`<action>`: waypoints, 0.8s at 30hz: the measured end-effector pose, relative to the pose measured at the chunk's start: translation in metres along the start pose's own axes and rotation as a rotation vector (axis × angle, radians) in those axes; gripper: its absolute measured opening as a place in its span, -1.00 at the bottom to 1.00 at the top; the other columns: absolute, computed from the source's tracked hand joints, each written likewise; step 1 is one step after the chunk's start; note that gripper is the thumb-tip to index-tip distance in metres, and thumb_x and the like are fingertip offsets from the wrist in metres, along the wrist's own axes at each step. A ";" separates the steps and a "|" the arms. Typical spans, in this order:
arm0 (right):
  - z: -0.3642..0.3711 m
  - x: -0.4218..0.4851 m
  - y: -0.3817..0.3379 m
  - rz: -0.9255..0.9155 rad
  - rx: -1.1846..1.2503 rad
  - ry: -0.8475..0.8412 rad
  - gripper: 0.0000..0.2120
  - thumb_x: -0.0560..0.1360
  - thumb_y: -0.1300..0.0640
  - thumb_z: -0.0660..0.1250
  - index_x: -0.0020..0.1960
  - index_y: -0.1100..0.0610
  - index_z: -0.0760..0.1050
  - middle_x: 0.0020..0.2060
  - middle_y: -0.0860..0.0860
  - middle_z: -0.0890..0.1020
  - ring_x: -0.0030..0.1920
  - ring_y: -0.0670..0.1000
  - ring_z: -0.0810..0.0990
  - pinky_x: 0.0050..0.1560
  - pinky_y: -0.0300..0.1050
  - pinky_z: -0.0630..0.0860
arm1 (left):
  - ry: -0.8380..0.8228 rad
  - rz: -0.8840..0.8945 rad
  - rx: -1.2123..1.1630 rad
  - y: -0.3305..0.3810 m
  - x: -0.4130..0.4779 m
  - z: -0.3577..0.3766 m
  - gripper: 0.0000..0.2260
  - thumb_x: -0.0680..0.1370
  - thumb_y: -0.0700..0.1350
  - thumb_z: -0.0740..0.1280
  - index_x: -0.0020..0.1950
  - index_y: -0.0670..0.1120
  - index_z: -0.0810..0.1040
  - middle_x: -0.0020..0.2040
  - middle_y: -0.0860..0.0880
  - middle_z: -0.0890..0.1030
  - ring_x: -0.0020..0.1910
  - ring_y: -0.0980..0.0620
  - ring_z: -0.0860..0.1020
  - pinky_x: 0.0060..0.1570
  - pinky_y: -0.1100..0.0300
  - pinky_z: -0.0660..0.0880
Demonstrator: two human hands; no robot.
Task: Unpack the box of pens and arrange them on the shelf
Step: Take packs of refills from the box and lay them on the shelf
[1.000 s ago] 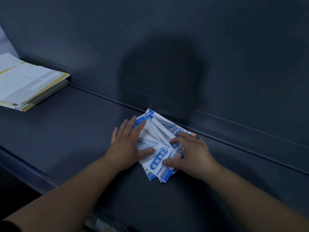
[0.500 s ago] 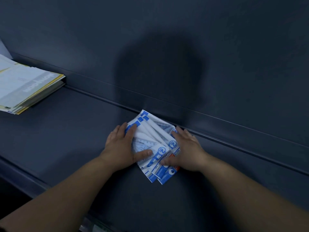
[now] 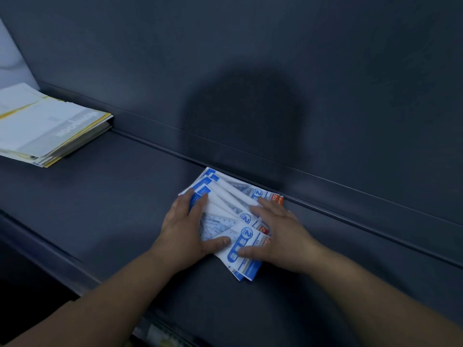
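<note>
Both flat and open: left hand point(image 3: 184, 230) and right hand point(image 3: 280, 235) pressing on fanned blue-and-white packets point(image 3: 231, 209), lying on dark shelf point(image 3: 105, 209) against back panel. Booklets point(image 3: 47, 128) far left.

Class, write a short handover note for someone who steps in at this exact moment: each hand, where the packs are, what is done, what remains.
Left hand: flat, palm down on the left side of the packs, thumb on top.
Right hand: flat on their right side, fingers spread.
Packs: blue-and-white, fanned and overlapping on the dark shelf, far end near the back wall. No box in view.
A stack of booklets lies at the far left.
Done: packs are on the shelf.
Left: square the fan into a neat pile or row.
</note>
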State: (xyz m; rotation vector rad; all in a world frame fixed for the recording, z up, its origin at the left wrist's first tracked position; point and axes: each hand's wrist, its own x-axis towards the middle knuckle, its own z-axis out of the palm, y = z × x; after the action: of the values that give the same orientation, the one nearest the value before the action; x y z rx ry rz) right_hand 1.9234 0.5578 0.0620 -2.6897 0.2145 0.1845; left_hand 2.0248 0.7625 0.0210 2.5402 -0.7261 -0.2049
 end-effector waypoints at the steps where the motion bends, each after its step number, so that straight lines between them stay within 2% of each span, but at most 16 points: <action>1: 0.005 -0.007 -0.002 0.004 -0.009 0.006 0.00 0.24 -0.47 0.33 0.54 -0.12 0.06 0.56 -0.11 -0.04 0.54 -0.10 -0.09 0.53 0.01 -0.10 | -0.011 0.033 0.007 0.001 -0.002 0.000 0.03 0.20 0.55 0.20 0.54 0.15 -0.07 0.55 0.13 -0.20 0.52 0.07 -0.21 0.50 0.08 -0.08; 5: 0.020 -0.014 -0.002 0.041 -0.041 0.002 -0.15 0.42 -0.37 0.25 0.56 -0.12 -0.03 0.57 -0.06 -0.11 0.55 -0.01 -0.15 0.53 -0.06 -0.09 | -0.079 0.100 0.096 0.005 -0.009 0.002 0.05 0.16 0.60 0.09 0.54 0.17 -0.11 0.54 0.13 -0.27 0.50 0.07 -0.31 0.48 0.07 -0.15; 9: 0.017 0.002 -0.006 0.009 -0.065 -0.051 -0.24 0.52 -0.26 0.20 0.57 -0.07 -0.08 0.56 -0.10 -0.12 0.55 -0.02 -0.16 0.53 -0.04 -0.11 | -0.041 0.025 0.106 0.006 -0.008 0.003 0.03 0.21 0.56 0.16 0.55 0.15 -0.10 0.55 0.10 -0.25 0.51 0.04 -0.31 0.48 0.07 -0.12; 13: 0.015 0.012 -0.010 0.004 -0.106 -0.003 -0.33 0.57 -0.19 0.15 0.57 -0.08 -0.06 0.57 -0.09 -0.08 0.55 0.00 -0.10 0.53 0.00 -0.09 | -0.016 -0.027 0.102 0.009 -0.002 0.002 0.00 0.25 0.53 0.19 0.55 0.12 -0.07 0.56 0.08 -0.19 0.52 0.01 -0.26 0.48 0.08 -0.12; 18: 0.015 -0.004 -0.012 -0.012 -0.055 0.127 -0.38 0.53 -0.12 0.26 0.53 -0.02 0.16 0.55 -0.02 0.11 0.53 -0.03 0.07 0.51 -0.05 0.05 | 0.058 -0.004 0.021 0.012 -0.022 -0.001 -0.12 0.32 0.44 0.29 0.53 0.14 0.08 0.57 0.05 -0.09 0.53 0.01 -0.17 0.50 0.03 -0.08; 21: 0.010 -0.019 -0.012 -0.059 -0.021 0.224 -0.45 0.50 -0.06 0.32 0.45 0.01 0.32 0.48 -0.01 0.28 0.44 -0.02 0.26 0.43 -0.12 0.20 | 0.110 -0.058 -0.018 0.010 -0.059 -0.006 -0.22 0.41 0.32 0.33 0.53 0.08 0.15 0.57 0.01 0.00 0.53 0.01 -0.02 0.47 0.16 -0.01; 24: 0.006 -0.032 -0.021 -0.135 0.055 0.268 -0.53 0.47 0.01 0.37 0.36 0.02 0.41 0.36 -0.04 0.41 0.26 -0.03 0.42 0.26 -0.23 0.28 | 0.231 -0.148 -0.070 0.013 -0.103 -0.024 -0.36 0.46 0.13 0.40 0.48 -0.01 0.29 0.51 -0.06 0.19 0.48 0.01 0.19 0.41 0.31 0.07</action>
State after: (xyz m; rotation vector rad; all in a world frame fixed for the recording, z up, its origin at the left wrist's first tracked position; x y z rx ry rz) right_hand 1.8957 0.5826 0.0707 -2.6556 0.1155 -0.2201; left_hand 1.9382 0.8174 0.0497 2.4982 -0.4349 0.0153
